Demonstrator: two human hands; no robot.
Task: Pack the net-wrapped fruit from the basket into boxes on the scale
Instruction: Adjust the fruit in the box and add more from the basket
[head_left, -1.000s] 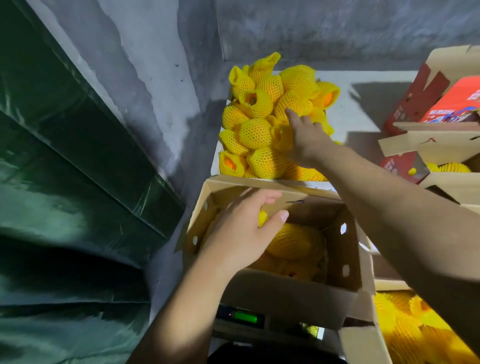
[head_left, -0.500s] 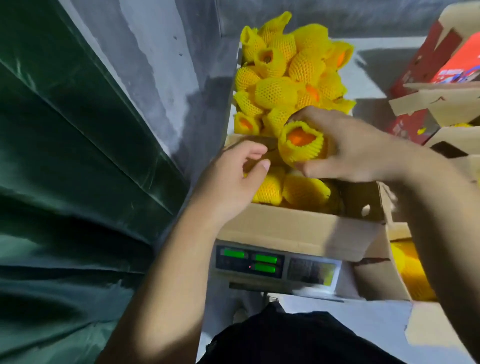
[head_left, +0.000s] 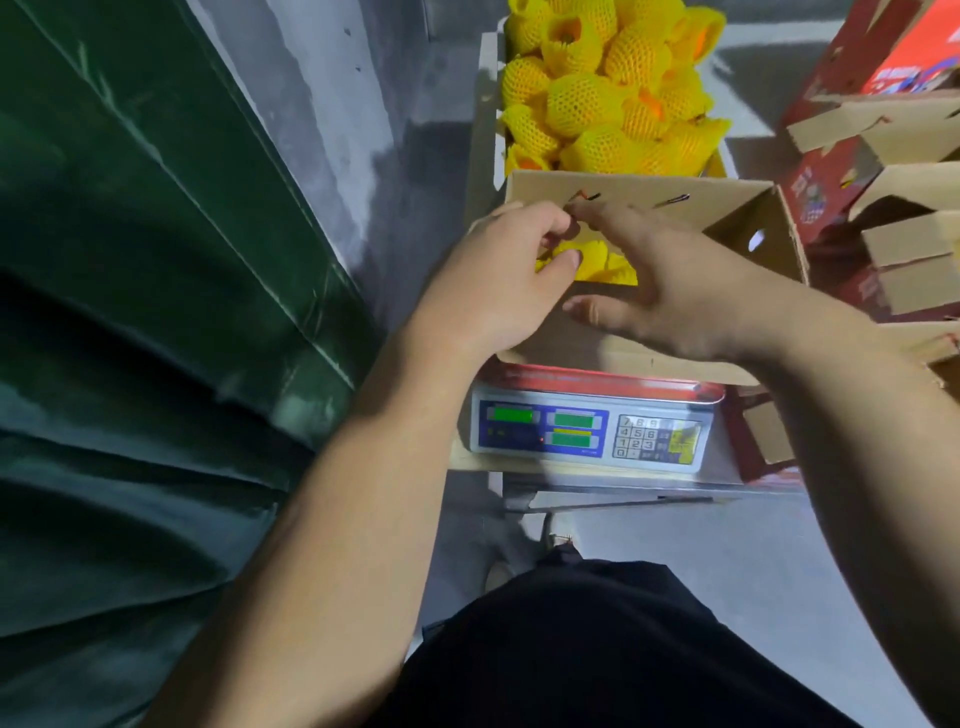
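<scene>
Since the box (head_left: 649, 208) sits right on the scale (head_left: 592, 431), every fruit dropped in gets weighed as it goes, which is probably why the person packs there instead of on the floor. Both hands are down in the box: the left hand (head_left: 498, 275) has its grip curled around a net-wrapped fruit (head_left: 587, 260), thumb pinching the yellow netting, while the right hand (head_left: 670, 291) lies spread and relaxed over the fruit, looks like it's nudging it into place. The basket (head_left: 488, 114) at 12 o'clock, just behind the box, is heaped with wrapped fruit, so plenty's left. More red cartons (head_left: 831, 171) are stacked at 2 o'clock.
</scene>
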